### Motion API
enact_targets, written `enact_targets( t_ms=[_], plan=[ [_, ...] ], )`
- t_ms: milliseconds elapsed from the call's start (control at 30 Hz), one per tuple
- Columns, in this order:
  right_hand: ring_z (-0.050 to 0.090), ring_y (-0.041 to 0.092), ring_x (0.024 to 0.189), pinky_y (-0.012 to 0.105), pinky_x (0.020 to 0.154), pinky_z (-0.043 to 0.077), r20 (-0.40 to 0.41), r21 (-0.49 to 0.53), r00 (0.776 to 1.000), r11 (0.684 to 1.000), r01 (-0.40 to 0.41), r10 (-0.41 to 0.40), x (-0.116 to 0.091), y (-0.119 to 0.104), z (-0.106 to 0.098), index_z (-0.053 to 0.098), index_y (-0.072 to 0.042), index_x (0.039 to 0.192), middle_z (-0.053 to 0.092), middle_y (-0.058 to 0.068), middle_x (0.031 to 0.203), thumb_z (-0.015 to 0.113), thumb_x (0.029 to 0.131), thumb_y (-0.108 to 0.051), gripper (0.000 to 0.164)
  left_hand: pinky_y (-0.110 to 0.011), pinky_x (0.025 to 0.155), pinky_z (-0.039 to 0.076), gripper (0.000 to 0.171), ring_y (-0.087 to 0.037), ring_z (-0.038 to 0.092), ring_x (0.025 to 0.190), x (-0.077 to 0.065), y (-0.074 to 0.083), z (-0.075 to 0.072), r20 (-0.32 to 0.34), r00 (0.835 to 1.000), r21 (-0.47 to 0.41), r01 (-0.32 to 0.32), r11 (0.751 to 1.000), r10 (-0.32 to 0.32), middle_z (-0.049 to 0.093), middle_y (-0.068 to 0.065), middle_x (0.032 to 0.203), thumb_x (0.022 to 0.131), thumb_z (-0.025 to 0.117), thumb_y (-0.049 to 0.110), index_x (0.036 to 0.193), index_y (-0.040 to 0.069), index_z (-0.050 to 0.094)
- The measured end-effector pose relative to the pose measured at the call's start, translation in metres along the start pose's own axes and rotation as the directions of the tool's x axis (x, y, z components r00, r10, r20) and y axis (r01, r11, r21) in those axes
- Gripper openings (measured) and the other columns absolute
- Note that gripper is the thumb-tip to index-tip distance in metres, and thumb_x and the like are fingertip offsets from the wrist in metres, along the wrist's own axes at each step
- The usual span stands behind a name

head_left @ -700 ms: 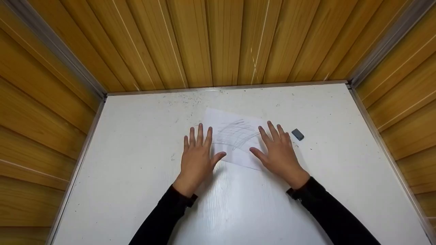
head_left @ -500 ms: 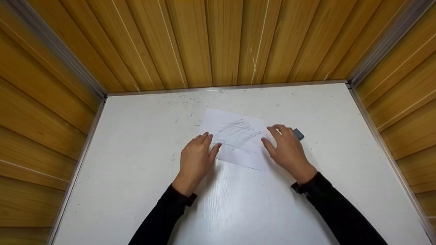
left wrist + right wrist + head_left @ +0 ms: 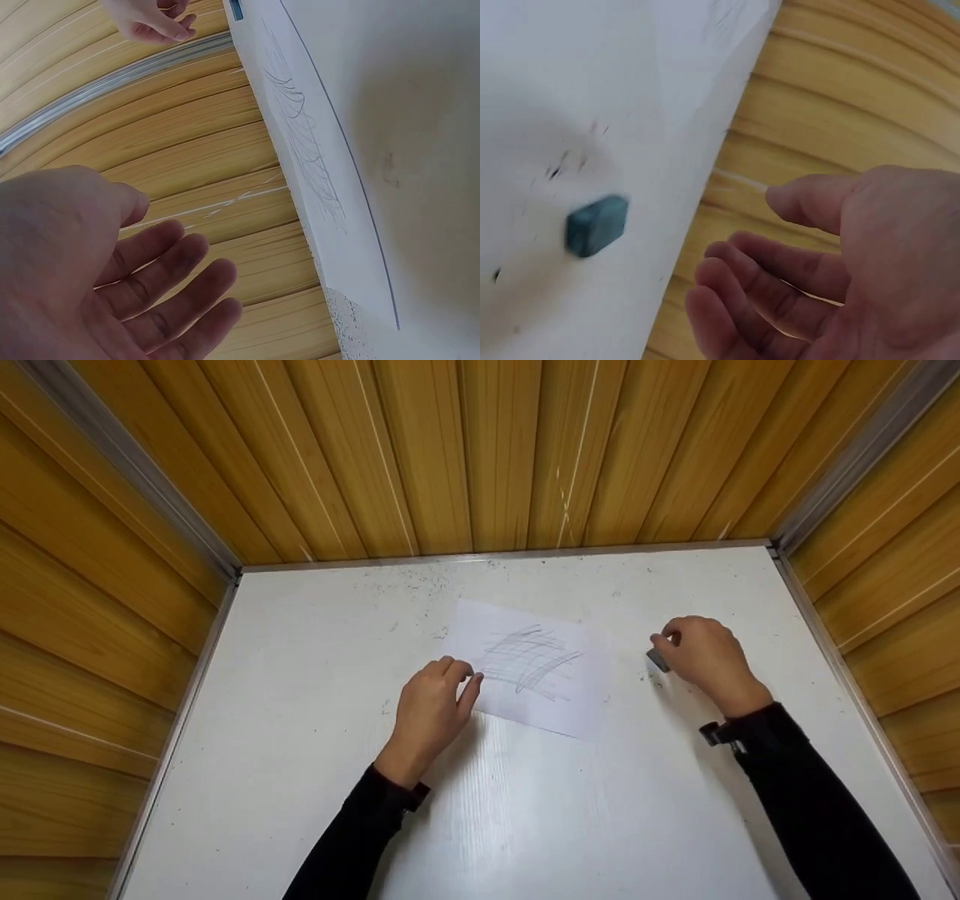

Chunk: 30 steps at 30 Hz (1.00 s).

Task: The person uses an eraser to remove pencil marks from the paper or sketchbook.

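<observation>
A white sheet of paper (image 3: pixel 555 712) with pencil scribbles lies flat on the table. My left hand (image 3: pixel 431 705) is over its lower left edge, fingers loosely bent; in the left wrist view that hand (image 3: pixel 142 285) holds nothing and stays apart from the sheet. A small dark blue-green eraser (image 3: pixel 657 661) lies to the right of the paper. Close above it is my right hand (image 3: pixel 709 660), fingers bent. The right wrist view has the eraser (image 3: pixel 598 225) on the table, with a gap between it and the relaxed fingers of the hand (image 3: pixel 817 277).
Dark crumbs (image 3: pixel 427 585) are scattered on the white table (image 3: pixel 285 660), mostly behind the paper and beside the eraser. Wood-patterned panels (image 3: pixel 495 457) wall in the back and both sides.
Both hands, earlier spread over the sheet's two sides, have bent their fingers. My right hand has moved right, off the paper to above the eraser. My left hand has barely shifted.
</observation>
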State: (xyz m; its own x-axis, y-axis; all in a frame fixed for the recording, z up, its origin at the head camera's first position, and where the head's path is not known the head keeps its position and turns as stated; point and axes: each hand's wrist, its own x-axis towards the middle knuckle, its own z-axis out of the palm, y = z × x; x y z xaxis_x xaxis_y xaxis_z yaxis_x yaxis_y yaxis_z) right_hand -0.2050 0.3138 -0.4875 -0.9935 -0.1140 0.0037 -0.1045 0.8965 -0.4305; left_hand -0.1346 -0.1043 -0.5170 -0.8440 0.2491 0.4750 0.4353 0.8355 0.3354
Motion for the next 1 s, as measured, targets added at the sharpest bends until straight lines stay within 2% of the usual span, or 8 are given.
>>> enact_targets(
  t_ms=[233, 400, 500, 733, 1000],
  plan=[
    [0.072, 0.044, 0.103, 0.046, 0.074, 0.057, 0.158, -0.077, 0.982, 0.993, -0.087, 0.099, 0.002, 0.032, 0.002, 0.075, 0.011, 0.127, 0.076, 0.033, 0.12, 0.073, 0.104, -0.043, 0.058, -0.038, 0.073, 0.062, 0.019, -0.025, 0.075, 0.085, -0.001, -0.005, 0.0, 0.002, 1.0, 0.013, -0.005, 1.0, 0.005, 0.078, -0.004, 0.096, 0.108, 0.074, 0.028, 0.105, 0.01, 0.08],
    [0.071, 0.045, 0.107, 0.049, 0.079, 0.057, 0.211, -0.075, 0.969, 0.991, -0.114, 0.128, 0.0, 0.039, 0.013, 0.073, 0.009, 0.131, 0.074, 0.033, 0.127, 0.07, 0.105, -0.045, 0.061, -0.038, 0.074, 0.061, 0.018, -0.025, 0.075, 0.086, -0.003, -0.007, 0.001, 0.015, 1.0, 0.014, -0.002, 1.0, 0.002, 0.079, -0.003, 0.098, 0.108, 0.074, 0.028, 0.105, 0.011, 0.08],
    [0.07, 0.044, 0.105, 0.05, 0.079, 0.057, 0.207, -0.065, 0.971, 0.992, -0.108, 0.119, -0.001, 0.041, 0.019, 0.075, 0.008, 0.128, 0.074, 0.031, 0.123, 0.07, 0.104, -0.043, 0.056, -0.039, 0.074, 0.061, 0.018, -0.025, 0.075, 0.086, -0.004, -0.008, 0.002, 0.017, 1.0, 0.014, 0.008, 1.0, -0.008, 0.079, -0.004, 0.097, 0.108, 0.074, 0.027, 0.106, 0.011, 0.081],
    [0.068, 0.036, 0.092, 0.038, 0.068, 0.051, 0.179, -0.048, 0.977, 0.993, -0.11, 0.117, 0.001, 0.044, 0.028, 0.076, 0.007, 0.117, 0.074, 0.025, 0.11, 0.072, 0.103, -0.04, 0.049, -0.041, 0.077, 0.063, 0.019, -0.027, 0.077, 0.09, -0.005, -0.013, 0.002, 0.008, 1.0, 0.018, 0.028, 0.999, -0.028, 0.08, -0.004, 0.1, 0.107, 0.074, 0.028, 0.109, 0.011, 0.082],
    [0.066, 0.033, 0.087, 0.035, 0.066, 0.048, 0.145, -0.037, 0.983, 0.994, -0.106, 0.11, 0.0, 0.044, 0.035, 0.074, 0.005, 0.108, 0.071, 0.021, 0.102, 0.071, 0.103, -0.033, 0.039, -0.042, 0.077, 0.063, 0.019, -0.027, 0.077, 0.09, -0.005, -0.015, 0.007, 0.04, 0.998, 0.015, 0.054, 0.998, -0.055, 0.08, -0.005, 0.1, 0.107, 0.075, 0.028, 0.106, 0.011, 0.082]
  ],
)
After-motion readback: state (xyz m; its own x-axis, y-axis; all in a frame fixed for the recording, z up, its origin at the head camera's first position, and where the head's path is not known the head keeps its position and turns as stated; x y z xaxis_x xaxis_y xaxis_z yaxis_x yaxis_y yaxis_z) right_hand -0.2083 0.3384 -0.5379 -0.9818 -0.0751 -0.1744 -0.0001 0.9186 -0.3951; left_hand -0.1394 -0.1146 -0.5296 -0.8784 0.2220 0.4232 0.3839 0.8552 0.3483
